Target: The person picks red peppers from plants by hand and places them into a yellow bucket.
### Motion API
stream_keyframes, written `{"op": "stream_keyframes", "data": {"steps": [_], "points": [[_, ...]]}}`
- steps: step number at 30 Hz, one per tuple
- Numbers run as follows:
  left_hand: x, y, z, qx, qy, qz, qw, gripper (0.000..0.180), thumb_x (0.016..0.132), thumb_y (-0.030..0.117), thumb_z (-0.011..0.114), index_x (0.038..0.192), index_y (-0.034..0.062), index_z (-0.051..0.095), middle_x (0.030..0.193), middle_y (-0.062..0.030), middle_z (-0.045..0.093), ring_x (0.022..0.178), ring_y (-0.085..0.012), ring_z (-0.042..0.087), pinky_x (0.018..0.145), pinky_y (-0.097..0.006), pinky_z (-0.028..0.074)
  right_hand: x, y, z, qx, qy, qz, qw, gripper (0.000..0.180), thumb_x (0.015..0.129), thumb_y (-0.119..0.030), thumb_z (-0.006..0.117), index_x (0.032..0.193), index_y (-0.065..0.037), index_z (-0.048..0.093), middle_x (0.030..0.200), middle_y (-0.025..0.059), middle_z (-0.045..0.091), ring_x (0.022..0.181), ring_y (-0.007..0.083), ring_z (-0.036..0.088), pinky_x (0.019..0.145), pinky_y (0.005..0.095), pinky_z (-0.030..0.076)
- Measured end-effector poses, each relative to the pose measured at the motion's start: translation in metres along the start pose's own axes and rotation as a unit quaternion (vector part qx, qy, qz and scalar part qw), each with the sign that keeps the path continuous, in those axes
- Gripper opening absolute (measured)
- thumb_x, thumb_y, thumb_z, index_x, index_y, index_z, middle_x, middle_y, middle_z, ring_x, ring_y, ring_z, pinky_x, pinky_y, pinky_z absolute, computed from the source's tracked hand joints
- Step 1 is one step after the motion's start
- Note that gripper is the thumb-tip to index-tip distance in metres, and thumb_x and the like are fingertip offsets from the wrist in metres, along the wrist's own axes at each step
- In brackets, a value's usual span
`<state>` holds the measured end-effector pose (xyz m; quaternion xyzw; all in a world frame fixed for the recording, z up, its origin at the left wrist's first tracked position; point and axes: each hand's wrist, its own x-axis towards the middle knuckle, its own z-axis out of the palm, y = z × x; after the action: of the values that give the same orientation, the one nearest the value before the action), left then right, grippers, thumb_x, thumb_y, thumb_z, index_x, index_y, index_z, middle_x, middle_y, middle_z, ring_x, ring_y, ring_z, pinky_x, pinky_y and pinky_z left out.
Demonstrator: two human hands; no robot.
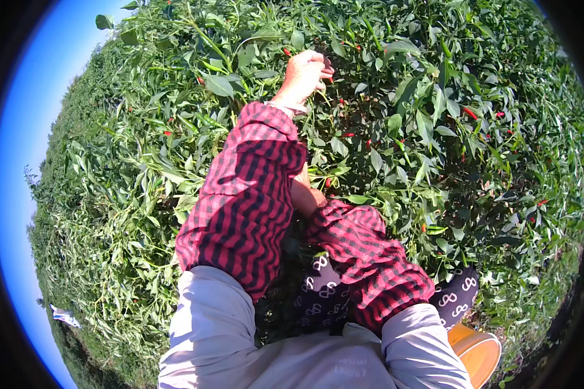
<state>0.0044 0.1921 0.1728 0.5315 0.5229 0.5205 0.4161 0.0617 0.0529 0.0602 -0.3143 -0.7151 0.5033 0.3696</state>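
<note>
Up top center, left hand [304, 74] pinches a small red chili [329, 79] among glossy green leaves [428, 123]; right hand [303, 176] mostly hidden, grip unclear.

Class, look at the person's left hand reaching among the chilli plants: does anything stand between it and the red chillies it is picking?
Nothing visible does. The left hand is already among the red chillies, fingers curled at them; green leaves crowd around it, not between.

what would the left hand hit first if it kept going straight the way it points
Probably the red chili peppers right at the fingertips of the left hand, with the green leaves of the plant just beyond. Depth is hard to judge in this fisheye view.
</note>
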Motion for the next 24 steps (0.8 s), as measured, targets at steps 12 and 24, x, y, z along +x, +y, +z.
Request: {"op": "stream_keyframes", "data": {"steps": [12,24], "points": [[-0.032,-0.056,0.025,0.172,-0.095,0.170,0.966,0.022,0.090,0.017,0.043,0.093,-0.0017,0.052,0.072,-0.0136,0.056,0.061,-0.0235,0.053,0.058,-0.036,0.043,0.072,0.001,-0.145,-0.071,0.280,-0.058,0.956,0.021,0.089,-0.018,0.053,0.096,0.001,0.056,0.065,0.0040,0.054,0.059,0.0092,0.048,0.055,0.0251,0.041],[-0.032,-0.075,0.023,0.018,-0.074,-0.016,0.997,0.020,0.092,0.021,0.047,0.079,0.0063,0.048,0.065,0.0015,0.045,0.053,-0.0069,0.043,0.047,-0.021,0.039,0.124,0.018,-0.184,-0.360,0.146,0.015,0.921,0.026,0.088,-0.015,0.050,0.107,0.002,0.055,0.080,0.0239,0.062,0.080,0.0377,0.061,0.071,0.0441,0.047]]}}
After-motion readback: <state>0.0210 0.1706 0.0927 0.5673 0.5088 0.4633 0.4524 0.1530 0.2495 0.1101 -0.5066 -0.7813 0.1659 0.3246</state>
